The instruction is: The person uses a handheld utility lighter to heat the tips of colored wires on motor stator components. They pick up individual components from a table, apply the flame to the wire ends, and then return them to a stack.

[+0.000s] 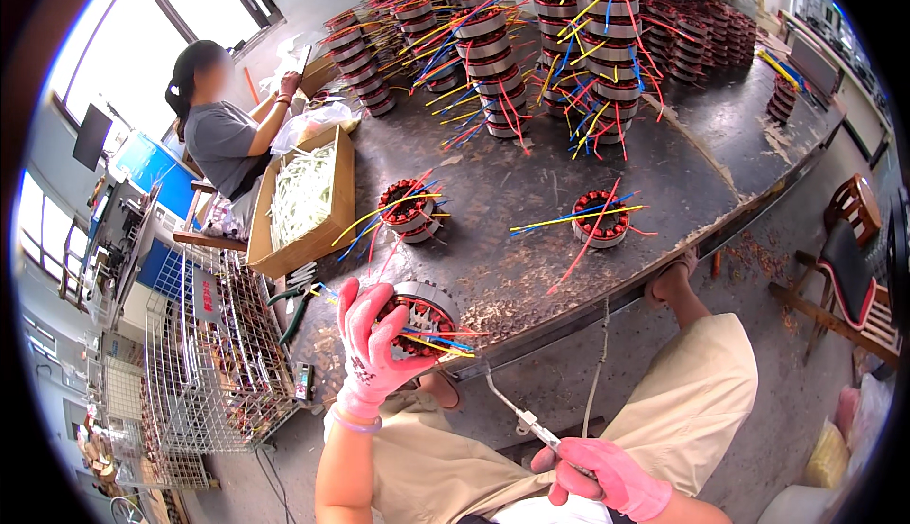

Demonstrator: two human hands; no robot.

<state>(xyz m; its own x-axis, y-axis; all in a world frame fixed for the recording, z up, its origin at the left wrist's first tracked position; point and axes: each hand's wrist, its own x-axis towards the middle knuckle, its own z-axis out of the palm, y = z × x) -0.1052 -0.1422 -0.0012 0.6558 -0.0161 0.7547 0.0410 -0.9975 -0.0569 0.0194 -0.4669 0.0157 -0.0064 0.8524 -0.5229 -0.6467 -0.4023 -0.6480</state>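
- Holding a coil ring (433,312) in the gloved left hand (372,342), fingers curled about its 9 o'clock side, thumb toward 6, tilted at the near edge of the table (502,183).
- Gripping a slim corded tool (538,431) in the gloved right hand (616,478), fingers closed round it, between 4 and 5 o'clock from the ring, apart from it.
- With a second ring (413,227) at 12 o'clock and a third ring (603,236) at 2, both wired.
- With tall ring stacks (614,74) toward 1 o'clock.
- With green-handled pliers (298,317) at 9 o'clock; with a cardboard box (277,263) of white strips (301,197) past 10, beside a co-worker (220,140).
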